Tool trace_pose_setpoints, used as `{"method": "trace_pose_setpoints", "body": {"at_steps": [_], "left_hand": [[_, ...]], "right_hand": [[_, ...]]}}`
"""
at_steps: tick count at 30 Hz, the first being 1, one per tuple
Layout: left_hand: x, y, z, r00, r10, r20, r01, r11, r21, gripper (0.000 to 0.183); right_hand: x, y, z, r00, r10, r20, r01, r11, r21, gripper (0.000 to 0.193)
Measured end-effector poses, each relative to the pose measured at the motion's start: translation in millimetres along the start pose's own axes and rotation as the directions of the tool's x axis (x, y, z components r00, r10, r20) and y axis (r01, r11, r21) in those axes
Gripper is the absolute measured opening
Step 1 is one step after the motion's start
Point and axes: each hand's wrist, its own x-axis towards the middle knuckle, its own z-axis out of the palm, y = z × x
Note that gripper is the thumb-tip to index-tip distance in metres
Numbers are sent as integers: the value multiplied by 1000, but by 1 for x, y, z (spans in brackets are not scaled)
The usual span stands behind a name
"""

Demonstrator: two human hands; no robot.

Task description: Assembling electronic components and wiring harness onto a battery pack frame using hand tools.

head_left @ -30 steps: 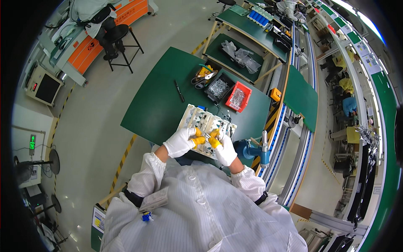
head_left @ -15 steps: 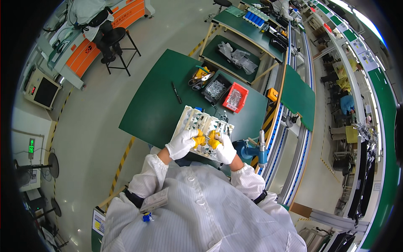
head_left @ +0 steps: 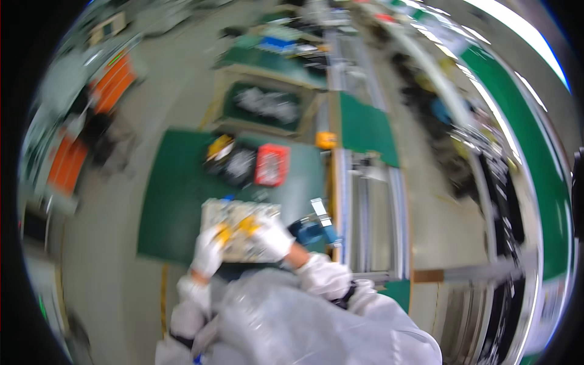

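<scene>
A cream-coloured tray (head_left: 210, 210) with several small parts in it lies near the front edge of the green table, in front of me. My left hand (head_left: 208, 250), in a white glove with yellow fingertips, is over the tray's left side. My right hand (head_left: 272, 238), gloved alike, reaches over the tray's right half from the lower right. The yellow fingertips of the two hands are a short gap apart. Motion blur smears the fingers, so I cannot make out whether either hand holds a part.
Behind the tray, on the green table (head_left: 176, 182), stand a red bin (head_left: 272, 165) and a black bin (head_left: 240, 164) of small metal parts, with yellow-handled scissors (head_left: 219, 148) beside them. A blue tool (head_left: 308, 231) is right of the tray. Conveyor rails (head_left: 371, 213) run farther right.
The whole view has swung, so table and tray now appear farther left and straighter, and it has blurred. My hands, close together over the tray before, have moved apart.
</scene>
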Motion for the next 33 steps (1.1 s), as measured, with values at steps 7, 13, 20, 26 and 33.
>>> {"method": "trace_pose_setpoints", "body": {"at_steps": [7,13,20,26,33], "left_hand": [[-6,19,-5,992,-117,-39,101,950,-296,16],[9,25,-5,999,-43,-32,40,995,-91,18],[9,31,-17,997,-70,28,69,996,55,18],[-18,14,-21,988,-149,44,150,989,-11,16],[-15,4,-20,998,18,-52,-9,988,156,27]], "right_hand": [[-15,-44,6,991,56,118,-87,956,280,23],[-9,-48,8,996,89,22,-91,977,191,23],[-5,-37,28,992,91,-88,-89,996,25,20],[-12,-26,42,997,80,-5,-78,987,141,23],[-5,-27,36,1000,12,-20,-13,1000,-23,25]]}}
